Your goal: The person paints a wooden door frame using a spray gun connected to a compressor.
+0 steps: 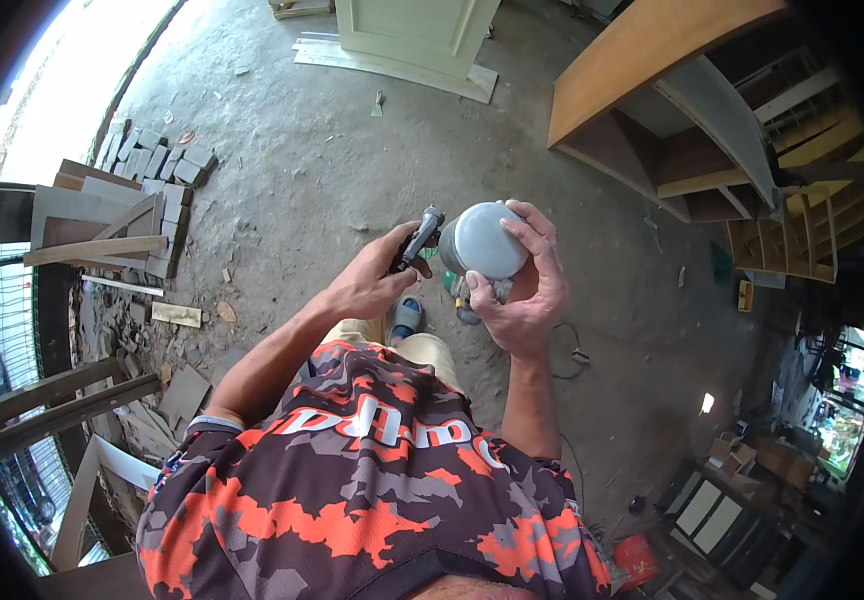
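Note:
My left hand (377, 275) grips a black and silver hand tool (419, 238), like a spray gun's body, at the middle of the view. Beside it, my right hand (532, 290) is wrapped round a pale, round cup-like container (487, 236), its broad light face turned up. Whether container and tool are joined is hard to tell. Below them, a partly hidden green and yellow tool (467, 308) lies near my sandalled foot (408, 315). A dark cord (567, 360) runs along the floor to the right.
Wooden cabinets (632, 90) and shelving (782, 250) stand at the right. A cream panel (407, 25) is at the top. Pavers (152, 160), boards (102, 247) and scraps (177, 312) lie at the left. A scraper (378, 103) lies on the concrete floor (292, 150).

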{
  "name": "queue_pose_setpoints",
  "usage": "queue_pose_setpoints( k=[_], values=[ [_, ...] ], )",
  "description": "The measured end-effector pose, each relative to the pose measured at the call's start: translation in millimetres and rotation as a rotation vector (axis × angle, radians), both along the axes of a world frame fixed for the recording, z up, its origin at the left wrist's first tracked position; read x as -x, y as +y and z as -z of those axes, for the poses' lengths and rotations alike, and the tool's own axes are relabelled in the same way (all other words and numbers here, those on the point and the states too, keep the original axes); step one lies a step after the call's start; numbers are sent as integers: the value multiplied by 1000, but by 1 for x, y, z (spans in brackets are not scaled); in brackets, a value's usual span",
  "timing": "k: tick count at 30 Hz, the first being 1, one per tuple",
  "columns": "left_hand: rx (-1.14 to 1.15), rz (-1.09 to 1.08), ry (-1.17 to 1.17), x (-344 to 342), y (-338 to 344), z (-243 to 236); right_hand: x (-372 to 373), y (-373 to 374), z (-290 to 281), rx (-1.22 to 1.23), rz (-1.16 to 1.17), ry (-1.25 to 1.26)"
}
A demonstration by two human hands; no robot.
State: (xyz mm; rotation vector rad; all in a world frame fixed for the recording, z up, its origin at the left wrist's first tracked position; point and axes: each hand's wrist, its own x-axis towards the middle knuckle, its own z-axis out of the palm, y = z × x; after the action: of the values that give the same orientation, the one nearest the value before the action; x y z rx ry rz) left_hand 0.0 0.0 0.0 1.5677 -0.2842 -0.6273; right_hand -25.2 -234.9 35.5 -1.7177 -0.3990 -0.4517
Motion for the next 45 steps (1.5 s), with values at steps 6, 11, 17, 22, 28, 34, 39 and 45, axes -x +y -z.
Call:
queue_pose_setpoints(
  k=[6, 11, 17, 22, 28, 34, 39, 45],
  values=[
    [-51, 48, -32, -130, -3, -7, -124, -4, 4, -114, -11, 44],
    [-109, 88, -121, -240, -2, 3, -225, -7, 9, -45, 24, -23],
    [-185, 144, -111, -385, -6, -33, -354, -14, -1, 54, 149, -93],
    [-149, 217, -72, -492, -20, -39, -447, -32, -17, 113, 236, -117],
    [-128, 269, -97, -599, -76, -51, -546, -85, -32, 161, 305, -149],
    [-142, 236, -105, -700, -176, -67, -646, -174, -46, 326, 418, -241],
    [-96, 184, -166, -770, -265, -82, -729, -256, -60, 429, 481, -302],
    [-20, 69, -130, -836, -350, -85, -819, -327, -103, 521, 485, -375]
  ],
)
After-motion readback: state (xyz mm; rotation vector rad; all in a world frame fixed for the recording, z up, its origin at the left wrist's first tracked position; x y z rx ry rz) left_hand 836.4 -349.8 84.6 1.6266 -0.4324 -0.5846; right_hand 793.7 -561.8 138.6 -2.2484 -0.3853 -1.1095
